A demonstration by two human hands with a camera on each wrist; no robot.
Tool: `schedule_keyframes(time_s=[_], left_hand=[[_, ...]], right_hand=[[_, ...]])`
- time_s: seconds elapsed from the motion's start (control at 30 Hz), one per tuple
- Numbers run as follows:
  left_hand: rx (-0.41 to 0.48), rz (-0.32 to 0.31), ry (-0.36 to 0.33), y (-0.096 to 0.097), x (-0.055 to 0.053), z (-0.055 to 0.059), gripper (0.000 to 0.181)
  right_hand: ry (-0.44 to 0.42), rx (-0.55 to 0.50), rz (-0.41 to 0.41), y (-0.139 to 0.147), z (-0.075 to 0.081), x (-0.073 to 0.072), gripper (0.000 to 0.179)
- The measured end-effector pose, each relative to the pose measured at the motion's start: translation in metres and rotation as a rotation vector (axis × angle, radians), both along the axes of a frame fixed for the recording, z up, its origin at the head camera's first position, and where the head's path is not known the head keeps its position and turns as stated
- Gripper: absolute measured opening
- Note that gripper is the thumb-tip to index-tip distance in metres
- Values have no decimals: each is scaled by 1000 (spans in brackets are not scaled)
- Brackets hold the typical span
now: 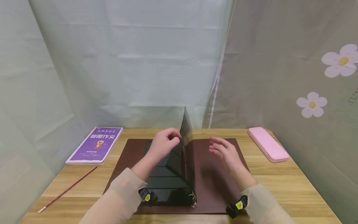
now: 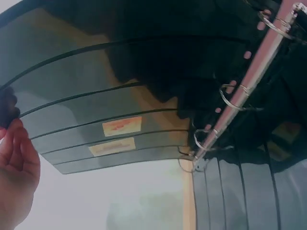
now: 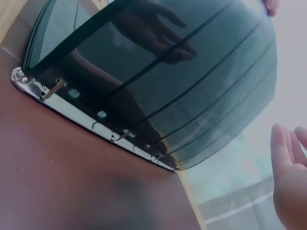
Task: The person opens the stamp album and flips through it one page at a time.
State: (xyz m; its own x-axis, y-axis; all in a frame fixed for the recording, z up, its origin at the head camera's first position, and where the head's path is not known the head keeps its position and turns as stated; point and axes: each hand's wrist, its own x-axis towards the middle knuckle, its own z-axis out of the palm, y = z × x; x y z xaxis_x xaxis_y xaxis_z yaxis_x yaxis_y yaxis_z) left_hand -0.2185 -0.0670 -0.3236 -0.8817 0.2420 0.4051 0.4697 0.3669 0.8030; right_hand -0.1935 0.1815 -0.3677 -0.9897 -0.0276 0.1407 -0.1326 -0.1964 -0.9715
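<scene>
A brown ring binder (image 1: 219, 189) lies spread on the table, with dark pocket pages (image 1: 165, 182) on its left side. My left hand (image 1: 165, 143) pinches the outer edge of one black pocket page (image 3: 211, 72), which stands upright and bowed from the metal rings (image 2: 235, 98). Two small printed slips (image 2: 122, 126) show on that page in the left wrist view. My right hand (image 1: 226, 152) hovers over the bare right cover, fingers extended and apart from the page. The hand's reflection shows on the glossy sheet in the right wrist view.
A purple book (image 1: 96, 147) lies at the back left, with a red pencil (image 1: 68, 189) in front of it. At the back right is a pink pencil case (image 1: 268, 144). Cloth curtains (image 1: 139, 62) rise behind and beside the wooden table (image 1: 293, 189).
</scene>
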Motion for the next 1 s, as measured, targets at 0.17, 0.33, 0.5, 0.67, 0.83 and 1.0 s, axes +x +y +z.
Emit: schedule_keyframes(time_s=[0.17,0.33,0.5,0.67,0.83,1.0], left_hand=[[14,63,44,-12,0,-5,14],[39,79,30,-24,0,-9,15],[73,89,31,-34,-1,-14,14],[92,106,27,-40,-4,-20,14],[84,128,15,-46,-6,-21,15],[96,150,-18,-53,-8,-25,13]], right_hand=[[-1,19,-12,5,-7,-1,40],[-20,32,-27,14,-19,-2,41],[-55,59,-42,23,-36,-3,43],[-114,73,-60,36,-55,-2,46],[-133,72,-85,46,-67,-1,47],[-154,95,-98,50,-72,-1,46]])
